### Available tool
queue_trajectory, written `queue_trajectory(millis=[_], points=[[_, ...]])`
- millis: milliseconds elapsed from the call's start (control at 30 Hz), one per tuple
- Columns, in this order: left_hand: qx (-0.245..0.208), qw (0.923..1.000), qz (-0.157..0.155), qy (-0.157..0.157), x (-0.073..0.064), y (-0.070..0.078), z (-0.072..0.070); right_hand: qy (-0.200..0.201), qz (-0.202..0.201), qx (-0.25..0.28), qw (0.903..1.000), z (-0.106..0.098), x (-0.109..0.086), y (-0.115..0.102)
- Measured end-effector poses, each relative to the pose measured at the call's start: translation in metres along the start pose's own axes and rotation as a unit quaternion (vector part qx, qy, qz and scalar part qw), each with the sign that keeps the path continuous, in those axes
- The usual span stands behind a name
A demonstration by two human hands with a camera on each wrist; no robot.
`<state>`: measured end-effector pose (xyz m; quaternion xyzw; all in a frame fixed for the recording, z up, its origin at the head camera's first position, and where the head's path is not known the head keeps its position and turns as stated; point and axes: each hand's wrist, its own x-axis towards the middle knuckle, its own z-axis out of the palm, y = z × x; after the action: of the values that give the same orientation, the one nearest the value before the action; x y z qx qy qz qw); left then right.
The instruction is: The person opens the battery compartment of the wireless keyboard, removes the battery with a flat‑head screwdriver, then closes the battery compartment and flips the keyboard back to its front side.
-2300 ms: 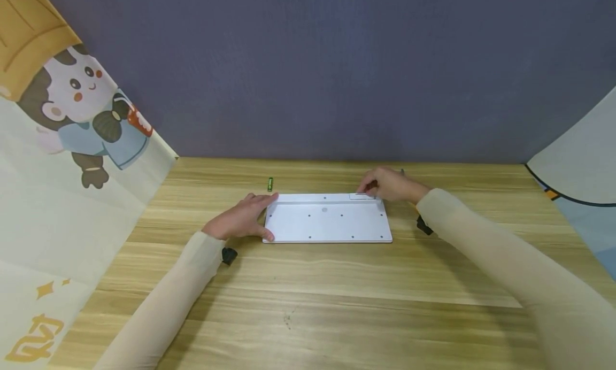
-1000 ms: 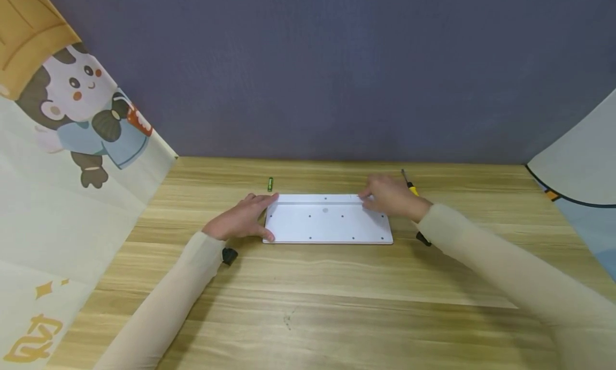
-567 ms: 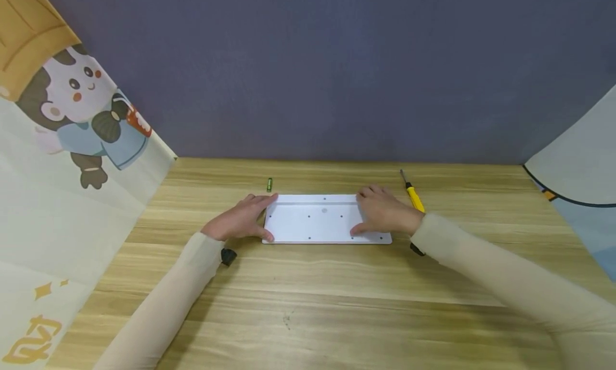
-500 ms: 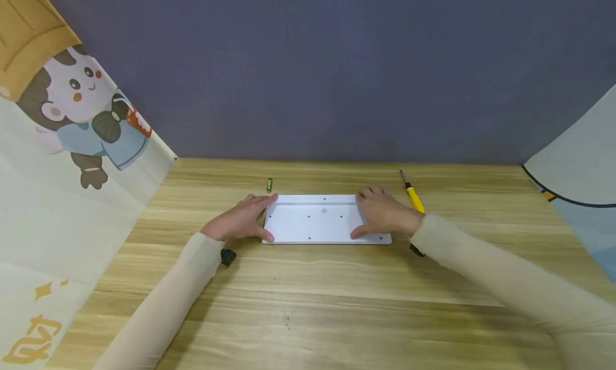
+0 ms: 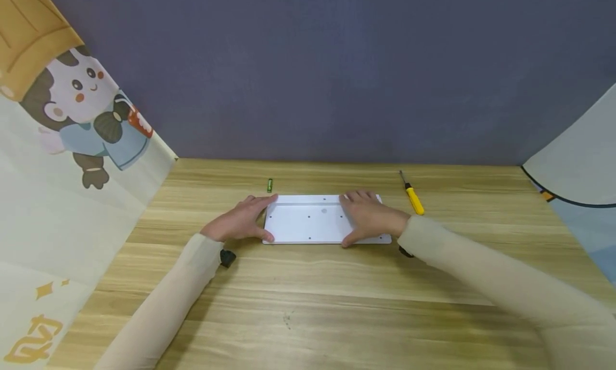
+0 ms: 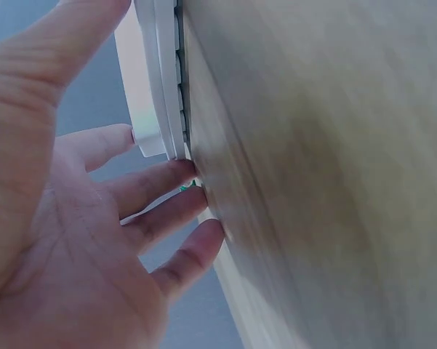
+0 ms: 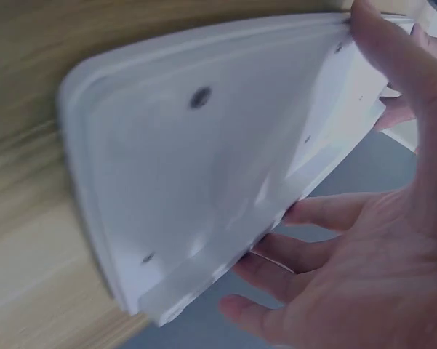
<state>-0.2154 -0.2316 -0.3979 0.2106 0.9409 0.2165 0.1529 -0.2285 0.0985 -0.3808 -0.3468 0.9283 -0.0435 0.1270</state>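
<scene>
A white keyboard [image 5: 298, 220] lies face down on the wooden table, its back dotted with several small dark screw spots. In the left wrist view, keys show along the underside of the keyboard [image 6: 149, 87]. My left hand [image 5: 240, 220] holds its left end, thumb at the near corner and index finger at the far one. Across the right part, my right hand [image 5: 369, 217] grips the keyboard, thumb at the near edge and fingertips on the far edge. In the right wrist view, those fingers of the right hand [image 7: 349, 269] meet the raised far strip. The hand hides the strip's right part.
A small green battery [image 5: 270, 185] lies behind the keyboard's left end. To the right is a screwdriver [image 5: 414, 200] with a yellow handle, its shaft pointing away. A dark partition [image 5: 337, 81] rises along the back edge of the table [image 5: 308, 284].
The right hand has left the rectangular panel at the keyboard's far right corner, spread over the board, and shifted left to grip both long edges. The left hand stays put.
</scene>
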Motion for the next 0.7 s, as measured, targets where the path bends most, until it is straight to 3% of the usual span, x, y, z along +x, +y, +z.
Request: queue_trajectory(millis=[400,700], points=[[-0.006,1.0000,-0.005,0.003,0.000,0.003,0.000,-0.007,0.014,-0.006,0.9999,0.001,0.012,-0.010],[-0.012,0.9999,-0.006,0.005,0.000,0.000,0.001,-0.008,0.000,0.024,0.9997,0.003,0.019,-0.015]])
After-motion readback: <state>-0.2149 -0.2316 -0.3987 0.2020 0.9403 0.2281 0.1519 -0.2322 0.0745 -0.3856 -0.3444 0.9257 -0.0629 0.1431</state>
